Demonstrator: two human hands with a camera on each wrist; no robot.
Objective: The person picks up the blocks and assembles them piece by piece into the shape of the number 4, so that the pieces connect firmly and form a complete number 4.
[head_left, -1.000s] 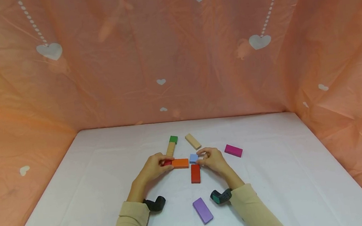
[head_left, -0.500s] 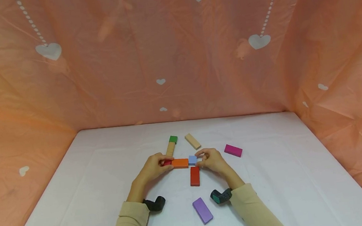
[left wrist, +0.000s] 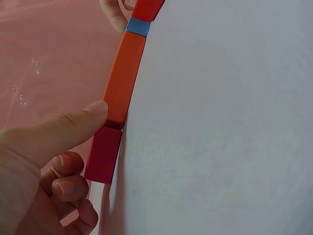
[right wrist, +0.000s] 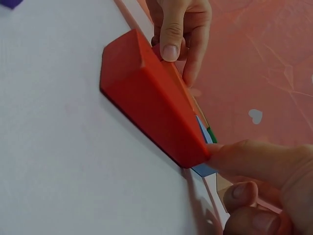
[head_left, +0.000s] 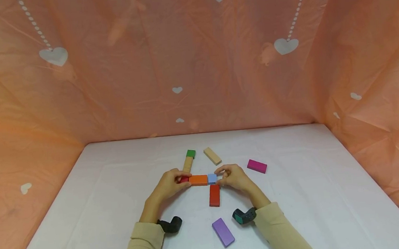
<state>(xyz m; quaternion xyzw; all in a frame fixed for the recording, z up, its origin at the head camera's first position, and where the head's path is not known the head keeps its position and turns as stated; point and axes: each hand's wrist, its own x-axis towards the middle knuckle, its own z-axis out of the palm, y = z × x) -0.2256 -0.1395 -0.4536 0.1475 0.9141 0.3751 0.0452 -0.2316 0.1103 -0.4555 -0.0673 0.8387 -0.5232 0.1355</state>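
Note:
My left hand (head_left: 169,186) pinches the left end of an orange block (head_left: 199,180) between thumb and index finger. A crimson block (left wrist: 103,154) sits against that end, partly covered by the hand in the head view. At the orange block's right end is a small light blue block (head_left: 212,178), pinched by my right hand (head_left: 235,176). A red block (head_left: 214,196) points toward me from the blue one's near side; in the right wrist view my thumb tip is right at its corner. Beyond the crimson block, a natural wood block (head_left: 188,164) leads to a green block (head_left: 191,153).
A loose natural wood block (head_left: 212,156) lies beyond the blue one. To the right is a magenta block (head_left: 257,166), and nearer me a purple block (head_left: 223,232). All are on a white-covered table (head_left: 320,193) with orange cloth (head_left: 192,60) hanging behind.
My right hand has shifted the light blue block left and slightly toward me, up against the orange block's end. The red block has slid a little toward me. My left hand stays in place.

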